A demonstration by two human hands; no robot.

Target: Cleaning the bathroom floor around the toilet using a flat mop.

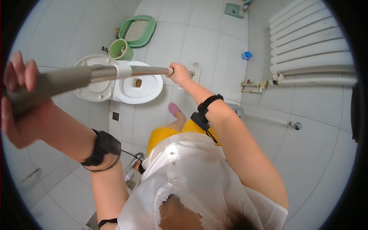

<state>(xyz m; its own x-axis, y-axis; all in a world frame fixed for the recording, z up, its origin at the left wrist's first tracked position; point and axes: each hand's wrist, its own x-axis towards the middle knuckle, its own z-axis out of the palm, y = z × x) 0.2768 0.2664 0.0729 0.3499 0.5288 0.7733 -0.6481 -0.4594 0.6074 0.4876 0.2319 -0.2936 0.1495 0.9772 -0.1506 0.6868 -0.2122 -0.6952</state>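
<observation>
L hand [19, 103] sits closest to cam, up by the left edge, fingers wrapped round the grey grip end of a long pole [88, 76]; black wrist strap [102, 149] on that forearm. Pole runs across the view from grey grip thru a white collar to a shiny metal section. R hand [179, 73] is further out, arm stretched fwd, fingers closed round the thin metal far end; black strap on that wrist too. Below the arms: white shirt [191, 176], yellow garment, one pink slipper [174, 109] on the tile floor [306, 153]. Beyond the pole, under its middle, a white toilet [138, 88] w/ lid up. Behind it a small green bucket [120, 50], then a green tray [138, 30] w/ pale filling. Far right: white radiator [306, 42] on the wall, blue-capped bottle [246, 55] near it on the floor.
</observation>
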